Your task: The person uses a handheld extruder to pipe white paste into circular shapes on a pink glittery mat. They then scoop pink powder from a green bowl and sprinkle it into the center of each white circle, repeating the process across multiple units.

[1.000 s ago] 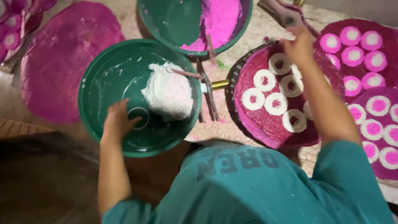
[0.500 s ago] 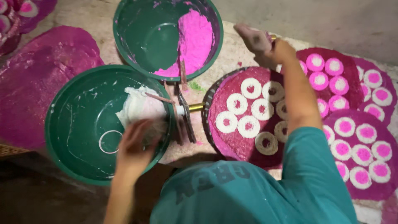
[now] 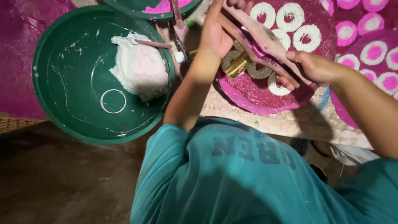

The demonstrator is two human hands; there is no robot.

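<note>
Between both hands point(image 3: 265, 54), long flat wooden stick point(image 3: 265, 43), pink-stained

Lighting, as I read it: warm and bright above my hands, dim brown floor point(image 3: 54, 186) below them. Soft shadows beneath the forearms. Slight motion blur; mild edge distortion.

A floor-level craft workspace: green basins point(image 3: 62, 120) of white and pink powder point(image 3: 139, 66), and round pink trays point(image 3: 265, 97) of ring shapes lie on bare ground.

Both hands point(image 3: 265, 49) on wooden scraper point(image 3: 265, 43)
</note>
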